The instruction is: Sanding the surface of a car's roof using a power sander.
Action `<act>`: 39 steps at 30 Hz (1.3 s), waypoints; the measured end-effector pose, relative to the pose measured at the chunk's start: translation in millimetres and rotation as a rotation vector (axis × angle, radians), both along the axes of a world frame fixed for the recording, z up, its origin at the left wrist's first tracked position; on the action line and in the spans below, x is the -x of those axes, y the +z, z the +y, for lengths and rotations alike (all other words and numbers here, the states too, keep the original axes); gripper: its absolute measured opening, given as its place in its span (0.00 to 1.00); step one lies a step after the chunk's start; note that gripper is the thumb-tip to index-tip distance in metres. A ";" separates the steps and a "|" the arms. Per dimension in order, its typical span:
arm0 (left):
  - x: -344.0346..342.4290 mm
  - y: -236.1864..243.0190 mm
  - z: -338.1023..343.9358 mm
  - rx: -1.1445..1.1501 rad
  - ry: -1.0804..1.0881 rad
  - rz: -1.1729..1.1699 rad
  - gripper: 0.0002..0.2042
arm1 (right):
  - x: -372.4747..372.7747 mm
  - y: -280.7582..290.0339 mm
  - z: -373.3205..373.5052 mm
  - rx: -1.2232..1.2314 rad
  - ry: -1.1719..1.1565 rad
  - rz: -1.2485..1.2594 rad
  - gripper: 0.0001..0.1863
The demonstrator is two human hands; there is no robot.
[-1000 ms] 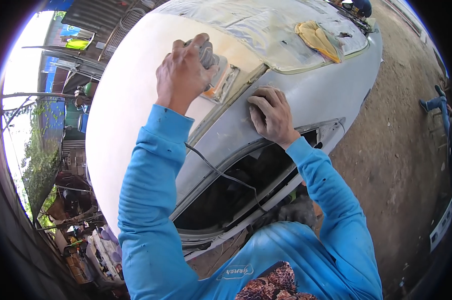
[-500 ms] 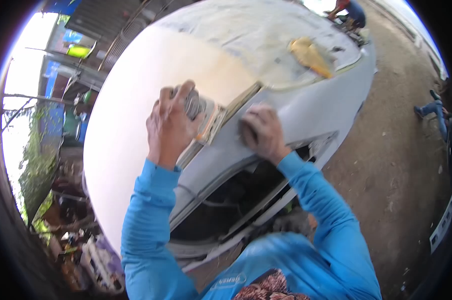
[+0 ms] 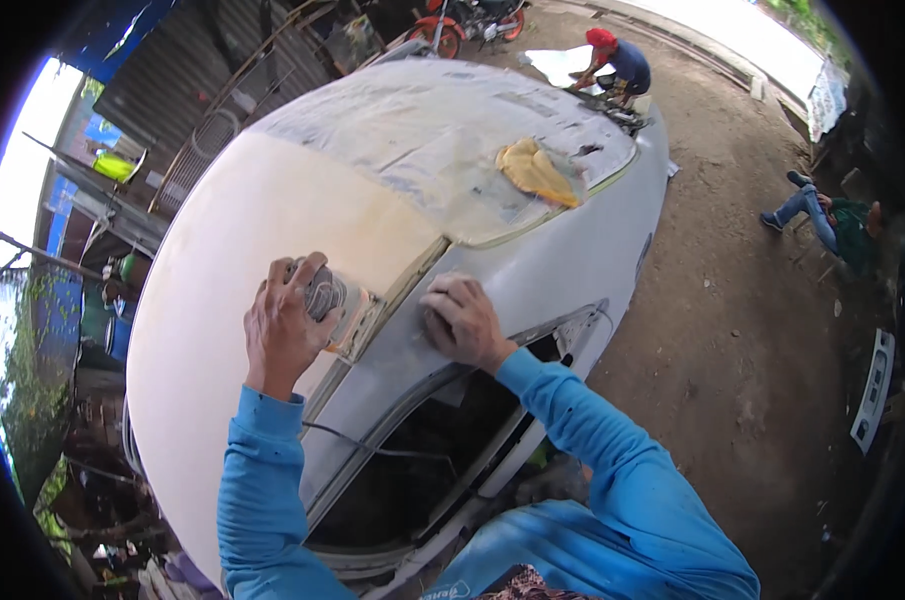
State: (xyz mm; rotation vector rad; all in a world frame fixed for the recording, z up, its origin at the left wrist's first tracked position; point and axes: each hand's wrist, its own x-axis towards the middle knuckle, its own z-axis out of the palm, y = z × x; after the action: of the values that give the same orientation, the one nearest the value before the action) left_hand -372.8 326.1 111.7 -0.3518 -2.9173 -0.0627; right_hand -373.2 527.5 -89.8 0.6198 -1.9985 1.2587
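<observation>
A pale car body lies under my hands, its cream roof (image 3: 222, 230) bordered by a dark groove (image 3: 402, 290). On the roof beside the groove, my left hand (image 3: 282, 325) is closed around a clear, ridged container (image 3: 324, 290), apparently a plastic bottle, with orange on its side. Across the groove, my dusty right hand (image 3: 464, 320) presses curled fingers over a dark pad (image 3: 436, 328) against the grey side frame. The hand covers most of the pad, so its exact kind is hidden. Below both hands is the open side window (image 3: 422, 460).
Cloudy sheeting (image 3: 392, 125) covers the windscreen area, with a yellow cloth-like piece (image 3: 537, 172) on top. A person in a red head covering (image 3: 622, 65) crouches by the car's front, near a red motorcycle (image 3: 442, 35). Another person (image 3: 832, 215) sits at right, beyond a white bumper-like part (image 3: 872, 390).
My view has shifted, bringing the motorcycle and more of the ground into sight. My right hand has slid slightly forward along the frame. My left hand keeps its hold beside the groove.
</observation>
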 end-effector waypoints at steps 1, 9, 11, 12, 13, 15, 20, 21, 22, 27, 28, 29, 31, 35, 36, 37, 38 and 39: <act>-15.8 0.1 -16.9 0.033 0.044 -0.019 0.32 | -0.4 -2.1 -1.2 -0.014 -0.002 -0.020 0.09; -152.6 11.4 -153.4 0.037 0.214 0.004 0.33 | 1.9 -3.7 -9.5 -0.031 0.006 0.002 0.10; -178.5 15.5 -178.5 0.046 0.196 0.019 0.33 | 2.7 -4.1 -9.9 -0.032 -0.021 0.007 0.11; -185.1 16.2 -188.2 0.069 0.197 0.021 0.33 | 2.9 -4.6 -10.0 -0.035 -0.023 0.011 0.11; -190.6 16.7 -194.4 0.042 0.236 0.019 0.33 | 3.3 -5.0 -10.7 -0.039 -0.012 0.001 0.11; -194.9 16.9 -195.4 0.019 0.278 0.012 0.34 | 2.5 -6.0 -10.8 -0.043 -0.032 -0.005 0.11; -140.8 9.8 -144.9 0.066 0.158 0.001 0.34 | 1.4 -6.1 -10.0 -0.048 -0.035 -0.017 0.11; -124.0 7.7 -128.5 0.083 0.132 -0.002 0.34 | 1.6 -6.2 -9.8 -0.044 -0.032 -0.008 0.11; -105.8 5.3 -111.6 0.069 0.121 -0.004 0.33 | 1.4 -6.2 -9.8 -0.033 -0.032 -0.003 0.11; -18.7 -5.8 -29.6 0.075 -0.005 0.026 0.30 | 1.1 -7.7 -8.9 -0.044 -0.049 0.000 0.10; -4.7 -8.7 -16.1 0.080 0.005 -0.002 0.30 | 1.1 -8.2 -8.2 -0.047 -0.054 0.005 0.10; 8.8 -11.4 -3.6 0.104 -0.030 0.020 0.30 | 1.7 -8.4 -7.7 -0.052 -0.061 0.004 0.10; 29.2 -16.0 15.3 0.129 -0.069 0.035 0.30 | 2.0 -8.8 -7.4 -0.023 -0.034 0.017 0.10; 41.5 -17.1 23.9 0.140 -0.161 0.066 0.29 | 1.9 -8.7 -7.8 -0.012 -0.031 0.029 0.11; 38.1 -16.3 19.9 0.148 -0.158 0.067 0.30 | 2.0 -9.0 -7.6 -0.016 -0.035 0.033 0.10; 34.6 -15.7 15.3 0.153 -0.158 0.068 0.30 | 2.5 -9.2 -7.2 -0.014 -0.045 0.032 0.10; 28.3 -14.5 7.6 0.158 -0.153 0.071 0.30 | 2.9 -9.5 -7.5 -0.017 -0.037 0.040 0.10; 16.5 -12.1 -4.3 0.143 -0.120 0.049 0.30 | 2.5 -9.9 -8.1 -0.018 -0.056 0.036 0.10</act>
State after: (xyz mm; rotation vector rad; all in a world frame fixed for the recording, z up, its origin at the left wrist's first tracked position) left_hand -389.3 321.8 99.6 -0.5435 -2.8566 0.1358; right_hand -375.7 519.4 -99.7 0.5865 -1.9860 1.1896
